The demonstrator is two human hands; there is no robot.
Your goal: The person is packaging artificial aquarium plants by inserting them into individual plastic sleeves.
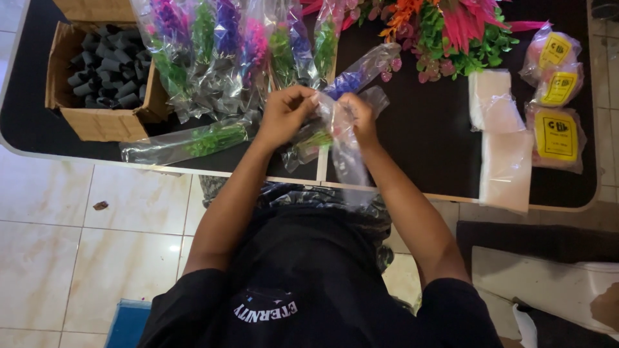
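We are pinching the mouth of a clear plastic sleeve (346,145) with both hands: left hand (284,115) closed on its upper edge, right hand (361,119) closed on the other side. The sleeve is hanging crinkled below the fingers, over the black table (419,135). A green-and-purple artificial sprig (322,129) is lying between the hands, partly hidden. Right of the right hand, flat clear bags (500,138) and pink packets with square yellow labels (556,132) are lying. Left of the left hand, a cardboard box (97,119) is holding dark rolled tubes (109,71). The flowers' upper ends are running out of frame.
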